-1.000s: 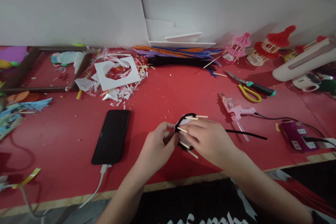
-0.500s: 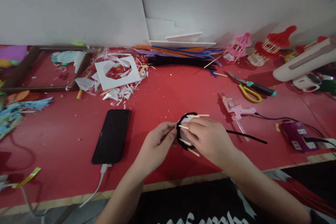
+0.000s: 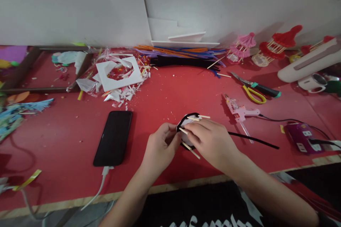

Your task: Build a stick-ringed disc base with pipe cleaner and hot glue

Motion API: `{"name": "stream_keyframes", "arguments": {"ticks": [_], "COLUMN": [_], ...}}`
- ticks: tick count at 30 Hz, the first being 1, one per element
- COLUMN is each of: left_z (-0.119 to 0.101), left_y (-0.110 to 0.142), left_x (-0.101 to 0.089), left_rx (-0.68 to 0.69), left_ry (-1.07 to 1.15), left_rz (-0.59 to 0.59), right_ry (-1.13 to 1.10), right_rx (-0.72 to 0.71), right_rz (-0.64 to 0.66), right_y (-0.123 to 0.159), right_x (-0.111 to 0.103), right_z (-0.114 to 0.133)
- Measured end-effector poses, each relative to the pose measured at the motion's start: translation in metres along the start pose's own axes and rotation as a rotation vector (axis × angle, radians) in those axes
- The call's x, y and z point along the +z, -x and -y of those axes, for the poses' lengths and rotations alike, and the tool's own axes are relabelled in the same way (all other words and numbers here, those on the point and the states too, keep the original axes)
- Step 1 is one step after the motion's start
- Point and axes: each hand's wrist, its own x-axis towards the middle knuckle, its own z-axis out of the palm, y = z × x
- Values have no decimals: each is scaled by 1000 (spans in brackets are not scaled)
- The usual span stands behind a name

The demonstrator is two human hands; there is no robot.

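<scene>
Several wooden sticks are projecting from a white disc, which is sitting between the left hand and the right hand near the red tabletop's front edge. The left thumb and fingers are pinching its left rim; the right fingers are lying curled over it, their exact grip remaining indiscernible. A black pipe cleaner is trailing rightward beside the pink glue gun.

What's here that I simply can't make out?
All in the head view:
Disc: partly covered by the right hand, whose back hides its grip.
Rightmost toy: partly behind the white tube.
Shirt lettering: cut off by the bottom edge.
Specks: too small to identify.
</scene>
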Motion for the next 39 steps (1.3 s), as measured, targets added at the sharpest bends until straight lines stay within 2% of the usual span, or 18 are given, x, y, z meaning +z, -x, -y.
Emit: {"name": "stream_keyframes", "arguments": {"ticks": [6, 12, 19, 21, 22, 24, 26, 28, 29, 32, 35, 39], "left_z": [1, 4, 3, 4, 4, 7, 10, 12, 12, 12, 12, 15], "left_y": [0, -2, -5, -7, -7, -9, -9, -10, -10, -10, -11, -12], "left_x": [2, 2, 0, -1, -2, -5, -8, -10, -10, -10, -8, -7], "left_rx": [3, -12, -26, -29, -29, -24, -12, -5, -5, -6, -7, -20], "left_ry": [23, 114, 72, 81, 83, 68, 52, 53, 58, 72, 88, 99], "left_rz": [-36, -35, -97, -98, -103, -112, -111, -103, -97, -89, -85, -79], "right_ry": [123, 142, 100, 12, -36, -71, 58, 202, 243, 243, 235, 190], "right_rx": [-78, -165, -264, -246, -225, -129, 73, 245, 308, 356, 351, 305], "right_rz": [65, 90, 312, 321, 292, 136, -48, 27, 121, 186, 124, -33], "right_y": [-1, -3, 3, 8, 11, 18, 28, 42, 50, 67, 71, 64], "right_x": [-2, -12, -45, -59, -66, -77, -82, -77, -72, -50, -35, -33], "right_z": [8, 9, 13, 9, 2, -22, -61, -108, -130, -182, -200, -188]}}
